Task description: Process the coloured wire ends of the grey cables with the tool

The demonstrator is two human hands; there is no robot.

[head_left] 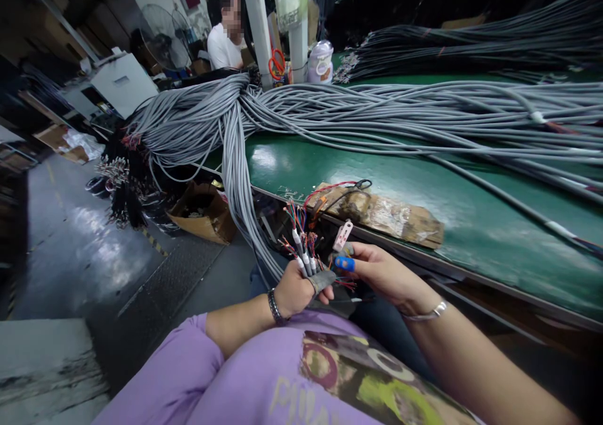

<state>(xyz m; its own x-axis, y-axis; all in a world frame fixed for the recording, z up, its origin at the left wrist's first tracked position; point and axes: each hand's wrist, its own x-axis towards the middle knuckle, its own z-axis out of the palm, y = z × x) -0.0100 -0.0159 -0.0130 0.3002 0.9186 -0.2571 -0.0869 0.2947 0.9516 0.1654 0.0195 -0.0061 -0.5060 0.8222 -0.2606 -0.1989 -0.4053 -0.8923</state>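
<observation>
Low in front of my body, my left hand is closed around the ends of several grey cables. White wrapping and fanned-out coloured wires show above the fist, and grey tape covers its thumb. Close beside it, my right hand pinches at a few thin wires near the left thumb. A small flat pink piece with a hole sticks up from its fingers; its kind is unclear. Blue tape wraps one right fingertip. The wires between the two hands are partly hidden.
A long bundle of grey cables lies across the green table and hangs over its edge. A taped wooden block with red and black leads sits at the front edge. A cardboard box stands below. A person sits behind.
</observation>
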